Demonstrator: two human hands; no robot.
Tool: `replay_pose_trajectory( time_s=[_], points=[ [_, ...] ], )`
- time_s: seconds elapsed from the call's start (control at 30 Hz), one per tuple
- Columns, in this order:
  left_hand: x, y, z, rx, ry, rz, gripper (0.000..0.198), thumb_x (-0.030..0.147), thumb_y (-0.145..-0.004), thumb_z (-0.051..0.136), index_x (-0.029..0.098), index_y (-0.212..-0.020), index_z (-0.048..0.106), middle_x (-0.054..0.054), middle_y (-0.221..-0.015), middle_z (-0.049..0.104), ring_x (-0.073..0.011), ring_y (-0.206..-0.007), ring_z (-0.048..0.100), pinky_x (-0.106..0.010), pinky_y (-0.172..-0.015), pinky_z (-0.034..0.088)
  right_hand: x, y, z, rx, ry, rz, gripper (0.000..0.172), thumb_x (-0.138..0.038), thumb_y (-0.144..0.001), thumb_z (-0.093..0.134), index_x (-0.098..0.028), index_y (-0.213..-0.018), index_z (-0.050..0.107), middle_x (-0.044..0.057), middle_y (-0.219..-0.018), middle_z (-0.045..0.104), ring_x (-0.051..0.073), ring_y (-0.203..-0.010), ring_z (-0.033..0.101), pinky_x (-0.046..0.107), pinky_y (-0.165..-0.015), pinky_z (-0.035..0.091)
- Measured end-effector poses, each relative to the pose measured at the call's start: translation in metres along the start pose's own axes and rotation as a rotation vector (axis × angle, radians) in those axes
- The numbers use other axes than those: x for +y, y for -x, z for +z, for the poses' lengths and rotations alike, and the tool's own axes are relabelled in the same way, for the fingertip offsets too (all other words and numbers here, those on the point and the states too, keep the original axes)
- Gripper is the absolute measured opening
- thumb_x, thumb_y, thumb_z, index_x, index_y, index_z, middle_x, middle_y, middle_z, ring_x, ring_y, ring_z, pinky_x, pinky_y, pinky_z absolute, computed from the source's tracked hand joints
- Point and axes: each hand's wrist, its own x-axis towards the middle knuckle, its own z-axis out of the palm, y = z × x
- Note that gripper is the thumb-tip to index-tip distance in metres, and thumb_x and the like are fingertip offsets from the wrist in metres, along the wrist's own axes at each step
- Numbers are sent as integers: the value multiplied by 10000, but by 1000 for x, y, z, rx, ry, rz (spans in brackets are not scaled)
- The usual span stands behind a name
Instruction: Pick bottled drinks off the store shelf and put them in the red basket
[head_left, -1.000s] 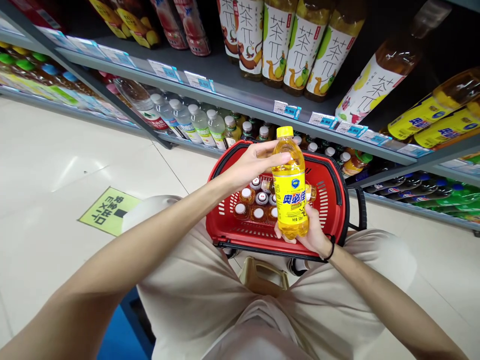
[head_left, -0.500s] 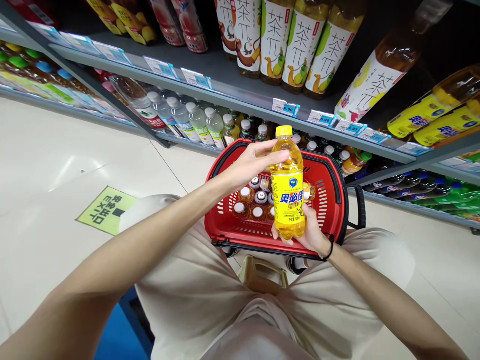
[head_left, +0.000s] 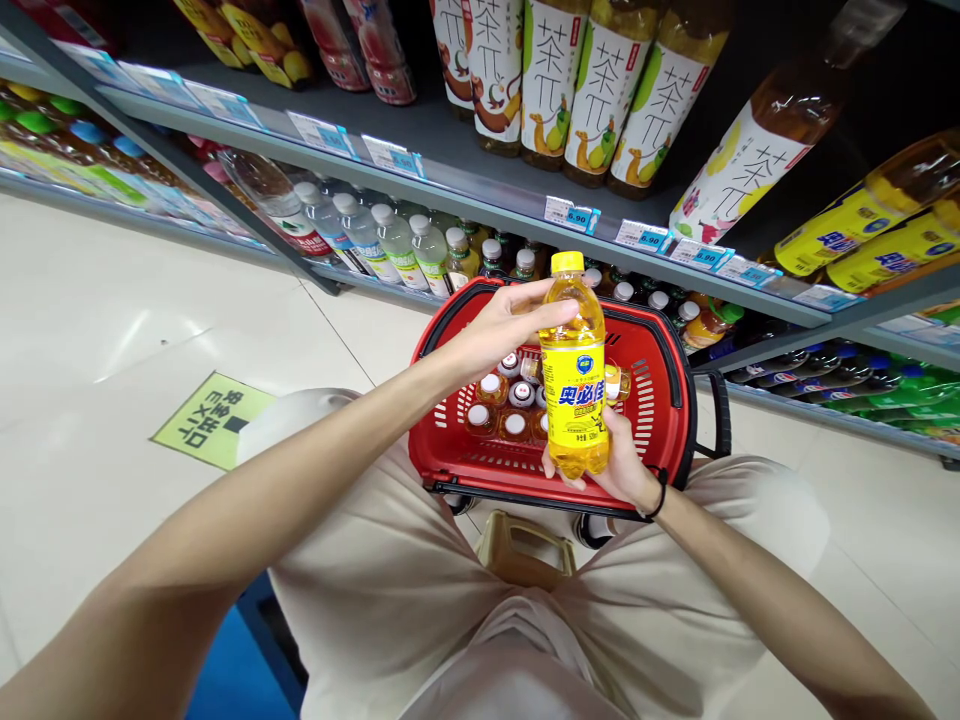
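A yellow soft drink bottle (head_left: 576, 390) with a yellow cap stands nearly upright over a red shopping basket (head_left: 442, 455), its printed label facing me. My left hand (head_left: 506, 325) is closed around the upper part of the bottle, thumb across its front and the other fingers partly behind it. My right hand (head_left: 619, 465) grips the bottle low down from behind and the right side, with some fingertips showing under its base. Inside the basket sit several small bottles (head_left: 515, 425) with white caps, partly hidden behind the held bottle.
A shelf (head_left: 480, 190) with price tags crosses in front, holding tea bottles (head_left: 547, 80) and larger yellow bottles (head_left: 832, 235). Water bottles (head_left: 390, 240) line the lower shelf. A black basket handle (head_left: 720, 415) sticks out right. A plastic stool (head_left: 525, 550) is between my legs.
The bottle has turned very slightly in my hands, shifting its label a little to the left. Both hands stay in nearly the same place.
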Motion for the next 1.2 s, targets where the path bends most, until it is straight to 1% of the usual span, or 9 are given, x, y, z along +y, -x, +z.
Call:
replay_pose_trajectory(
  time_s=[0.17, 0.3, 0.37, 0.5, 0.6, 0.73, 0.87, 0.97, 1.2],
  points=[
    [-2, -1, 1, 16, 0, -18, 470, 473, -860, 810, 224, -1256, 760, -102, -1301, 731, -252, -1160, 707, -396, -1050, 525, -5, -1, 3, -8, -17, -2, 746, -814, -898, 487, -123, -1122, 662, 82, -724, 726, 130, -408, 509, 236, -405, 356],
    [-2, -2, 6, 178, 34, -49, 468, 500, -869, 792, 162, -1189, 741, -119, -1223, 748, -234, -1087, 721, -401, -1035, 527, -14, -2, 0, -79, -139, 115, 776, -860, -906, 381, -142, -1022, 651, 65, -645, 708, 121, -344, 455, 223, -341, 303],
    [-1, -3, 8, 194, 100, -58, 467, 530, -892, 755, 147, -1157, 726, -129, -1201, 752, -241, -1086, 717, -412, -1024, 536, -18, -1, -4, -132, -202, 174, 802, -882, -905, 309, -155, -1000, 635, 42, -584, 672, 123, -312, 416, 224, -309, 265],
    [-1, -3, 10, 158, 181, -65, 454, 519, -897, 746, 156, -1168, 710, -129, -1251, 741, -268, -1156, 694, -421, -1016, 545, -19, -2, -10, -208, -255, 74, 736, -875, -869, 399, -177, -943, 621, -11, -518, 590, 115, -308, 363, 231, -322, 264],
    [-2, -4, 7, 210, 151, -65, 454, 492, -874, 786, 161, -1176, 711, -120, -1274, 734, -248, -1132, 704, -387, -987, 555, -21, -5, -9, -139, -200, -1, 707, -825, -855, 492, -141, -915, 660, 3, -555, 585, 123, -378, 416, 249, -390, 327],
    [0, -5, 0, 263, 96, -23, 454, 493, -860, 804, 169, -1168, 723, -100, -1214, 761, -208, -1063, 722, -343, -956, 560, -25, -12, -3, 89, -135, 8, 616, -694, -952, 445, -126, -1026, 672, 75, -680, 689, 172, -470, 543, 270, -435, 407],
    [2, -7, -3, 310, 52, 19, 524, 510, -807, 850, 179, -1190, 714, -96, -1159, 779, -221, -1044, 737, -369, -958, 567, -27, -16, 0, 261, -114, -21, 559, -641, -981, 427, -142, -1056, 665, 101, -754, 734, 189, -486, 588, 274, -417, 430],
    [1, -8, -2, 307, 32, 58, 573, 515, -774, 877, 162, -1189, 699, -112, -1164, 774, -242, -1071, 742, -393, -994, 559, -27, -15, 0, 302, -111, -48, 574, -660, -968, 444, -139, -1012, 681, 87, -711, 717, 180, -459, 581, 264, -406, 413],
    [-3, -8, 2, 313, 12, 50, 647, 523, -763, 880, 129, -1225, 659, -150, -1243, 749, -275, -1160, 720, -394, -1038, 548, -24, -12, -2, 273, -100, -25, 576, -660, -944, 453, -138, -980, 692, 92, -720, 717, 173, -458, 563, 269, -417, 409]
  ],
)
